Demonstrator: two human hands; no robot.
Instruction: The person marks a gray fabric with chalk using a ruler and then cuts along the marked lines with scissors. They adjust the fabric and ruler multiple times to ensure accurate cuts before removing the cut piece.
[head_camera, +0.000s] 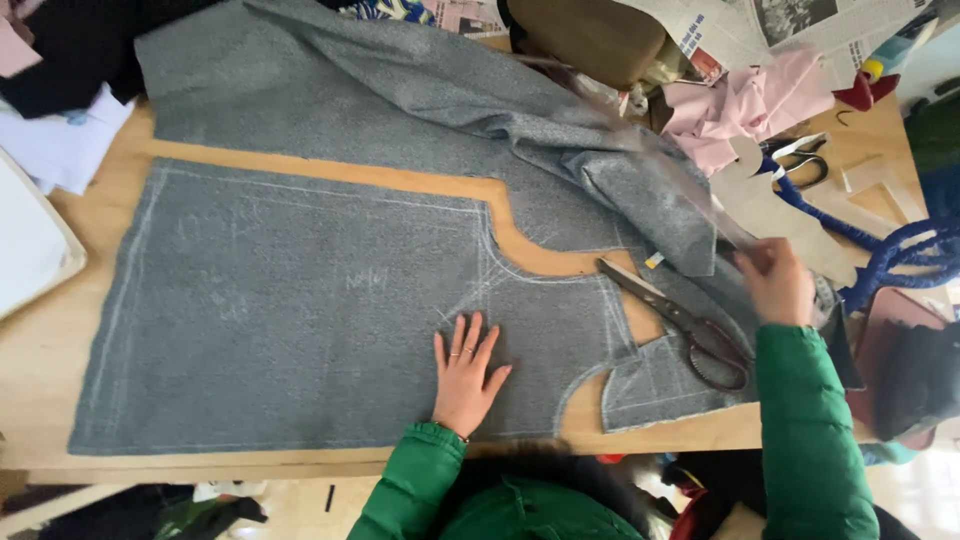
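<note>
Grey cloth panel (300, 310) under left hand (466, 375); one scissors (680, 322)

Upper right of the frame, crumpled newspaper (800, 20) lies over pink cloth (745, 105). Below them a small pair of scissors (800, 160) rests near a blue cord (880, 245). White paper (60, 145) sits at the left edge, beside what may be a tray (30, 245).

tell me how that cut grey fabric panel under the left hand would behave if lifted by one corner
The cut grey fabric panel would probably flop and drape, like the folded grey cloth behind it. It looks thick and felt-like, so likely weighty. The left hand pressing it flat suggests it slides on the wooden table.
</note>
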